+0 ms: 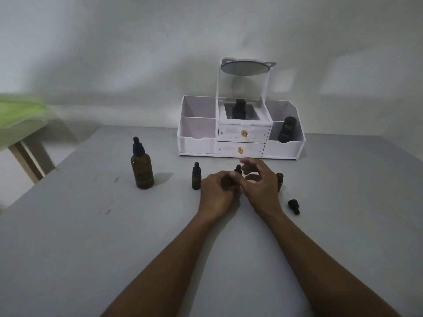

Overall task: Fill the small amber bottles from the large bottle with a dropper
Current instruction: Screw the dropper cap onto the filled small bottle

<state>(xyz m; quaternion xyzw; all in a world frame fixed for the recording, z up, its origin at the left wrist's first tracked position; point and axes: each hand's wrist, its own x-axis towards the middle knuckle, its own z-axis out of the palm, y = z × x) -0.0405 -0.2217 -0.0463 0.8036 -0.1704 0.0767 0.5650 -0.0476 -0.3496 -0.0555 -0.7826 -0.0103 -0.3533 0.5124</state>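
A large amber bottle (142, 170) with a black dropper cap stands upright at the left of the grey table. A small amber bottle (196, 176) with a black dropper cap stands just left of my hands. My left hand (217, 191) is wrapped around a second small bottle; only its black cap (238, 169) shows. My right hand (258, 181) hovers beside that cap, fingers curled and blurred. A third small amber bottle (279, 180), uncapped, stands behind my right hand. A loose dropper (293, 203) with a black bulb lies on the table at the right.
A white cosmetic organiser (199, 131) with two drawers and a tilted mirror stands at the back, holding a black bottle in the middle and a black tube at the right. A green-topped table (18, 115) is at far left. The table's left edge runs diagonally.
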